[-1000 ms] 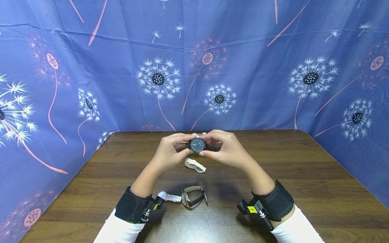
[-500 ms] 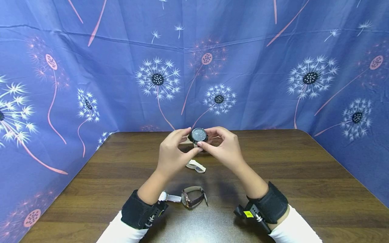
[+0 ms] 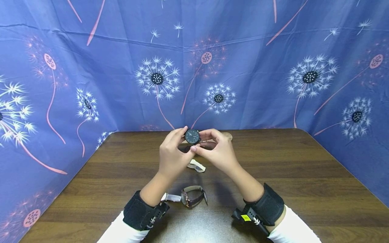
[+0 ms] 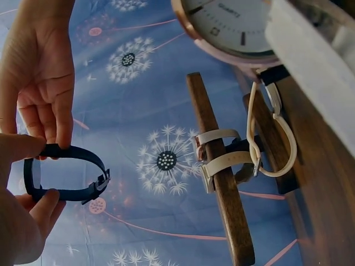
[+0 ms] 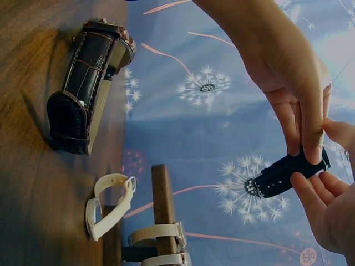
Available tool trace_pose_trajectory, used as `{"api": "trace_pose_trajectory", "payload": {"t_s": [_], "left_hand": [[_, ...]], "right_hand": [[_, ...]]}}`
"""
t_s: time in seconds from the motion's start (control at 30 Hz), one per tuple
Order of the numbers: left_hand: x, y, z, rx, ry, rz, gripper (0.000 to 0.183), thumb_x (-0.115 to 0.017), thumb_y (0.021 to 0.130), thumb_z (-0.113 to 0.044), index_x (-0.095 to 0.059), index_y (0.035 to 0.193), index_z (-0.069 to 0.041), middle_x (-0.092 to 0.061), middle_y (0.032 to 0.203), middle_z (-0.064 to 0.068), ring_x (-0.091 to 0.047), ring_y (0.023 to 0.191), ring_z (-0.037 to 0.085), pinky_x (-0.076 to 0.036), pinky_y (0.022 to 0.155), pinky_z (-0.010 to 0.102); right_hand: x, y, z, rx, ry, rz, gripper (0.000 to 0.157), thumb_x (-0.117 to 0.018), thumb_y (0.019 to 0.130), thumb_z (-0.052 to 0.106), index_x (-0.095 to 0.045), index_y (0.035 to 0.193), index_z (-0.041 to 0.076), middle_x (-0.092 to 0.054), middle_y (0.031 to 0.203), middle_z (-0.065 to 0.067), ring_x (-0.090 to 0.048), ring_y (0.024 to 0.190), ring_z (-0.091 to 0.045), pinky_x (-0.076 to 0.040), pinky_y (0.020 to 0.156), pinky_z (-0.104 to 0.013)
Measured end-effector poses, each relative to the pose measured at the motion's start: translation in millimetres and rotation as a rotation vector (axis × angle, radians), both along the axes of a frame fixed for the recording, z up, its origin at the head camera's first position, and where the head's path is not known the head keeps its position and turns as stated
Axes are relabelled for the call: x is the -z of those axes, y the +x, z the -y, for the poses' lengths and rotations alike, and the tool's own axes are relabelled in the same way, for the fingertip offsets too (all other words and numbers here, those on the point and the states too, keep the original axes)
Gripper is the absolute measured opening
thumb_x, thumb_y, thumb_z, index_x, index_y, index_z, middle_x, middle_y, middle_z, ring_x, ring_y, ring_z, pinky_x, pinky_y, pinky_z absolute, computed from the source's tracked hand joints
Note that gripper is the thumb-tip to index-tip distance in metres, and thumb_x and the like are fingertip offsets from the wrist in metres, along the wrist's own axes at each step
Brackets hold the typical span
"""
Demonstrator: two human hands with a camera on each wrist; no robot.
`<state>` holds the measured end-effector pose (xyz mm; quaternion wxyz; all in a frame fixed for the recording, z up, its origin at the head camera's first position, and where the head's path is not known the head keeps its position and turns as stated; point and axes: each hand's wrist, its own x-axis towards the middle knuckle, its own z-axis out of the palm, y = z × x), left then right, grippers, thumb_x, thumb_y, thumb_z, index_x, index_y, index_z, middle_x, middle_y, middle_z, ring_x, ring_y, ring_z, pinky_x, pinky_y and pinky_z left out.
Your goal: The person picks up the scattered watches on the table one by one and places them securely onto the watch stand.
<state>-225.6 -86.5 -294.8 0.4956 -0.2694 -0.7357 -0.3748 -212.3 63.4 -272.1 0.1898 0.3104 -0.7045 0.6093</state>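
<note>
We have the fingers of our left hand [image 3: 172,153] and right hand [image 3: 219,152] clamped on the black watch [image 3: 192,136], raised over the bench [image 3: 288,168] toward its far edge. We should pinch the strap [image 4: 80,195] lightly, its loop round, clear of the wooden stand [image 4: 203,111].

Your table [image 3: 304,185] is brown wood-grain, kinda shiny on the near side. Just this side of your grip there's a cream watch [image 3: 198,166]; further toward you, a brown-strapped watch [image 5: 84,83], with a white-strapped watch [image 3: 174,198] beside its left. Wooden stand's [image 4: 227,208] just past your grip.
</note>
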Motion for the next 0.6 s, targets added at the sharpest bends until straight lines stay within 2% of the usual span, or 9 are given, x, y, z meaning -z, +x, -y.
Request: {"api": "trace_pose_trajectory", "payload": {"t_s": [0.2,0.33,0.5,0.6], "left_hand": [[-2.5,1.2,3,-0.023,-0.006,0.025,0.054,-0.078,0.062,-0.014,-0.06,0.11,0.002,-0.06,0.1,0.011,-0.057,0.093,0.021,-0.046,0.08,0.024],[-3.5,0.3,5,-0.024,-0.014,0.032,0.054,-0.08,0.061,-0.016,-0.061,0.109,0.001,-0.061,0.099,0.01,-0.057,0.093,0.02,-0.046,0.08,0.023],[-5.2,-2.1,10,-0.018,-0.037,0.023,0.051,-0.08,0.061,-0.015,-0.062,0.107,-0.001,-0.062,0.099,0.008,-0.057,0.092,0.018,-0.045,0.08,0.02],[-6.5,-4.8,14,-0.018,-0.061,0.016,0.05,-0.079,0.061,-0.013,-0.063,0.106,-0.001,-0.062,0.1,0.008,-0.057,0.091,0.018,-0.046,0.08,0.019]], "right_hand": [[1.6,0.9,2,-0.048,0.015,-0.06,0.038,-0.072,0.067,-0.006,-0.053,0.1,-0.012,-0.058,0.094,-0.022,-0.062,0.078,-0.034,-0.051,0.074,-0.037],[1.8,1.2,2,-0.065,0.023,-0.1,0.038,-0.072,0.067,-0.006,-0.053,0.099,-0.012,-0.057,0.094,-0.022,-0.061,0.078,-0.035,-0.051,0.074,-0.038],[1.8,1.6,3,-0.081,0.043,-0.092,0.039,-0.072,0.067,-0.005,-0.053,0.101,-0.012,-0.057,0.097,-0.022,-0.06,0.082,-0.037,-0.049,0.077,-0.042],[1.5,1.0,1,-0.052,0.078,-0.074,0.04,-0.074,0.067,-0.002,-0.054,0.102,-0.011,-0.057,0.098,-0.02,-0.06,0.085,-0.033,-0.049,0.079,-0.04]]}}
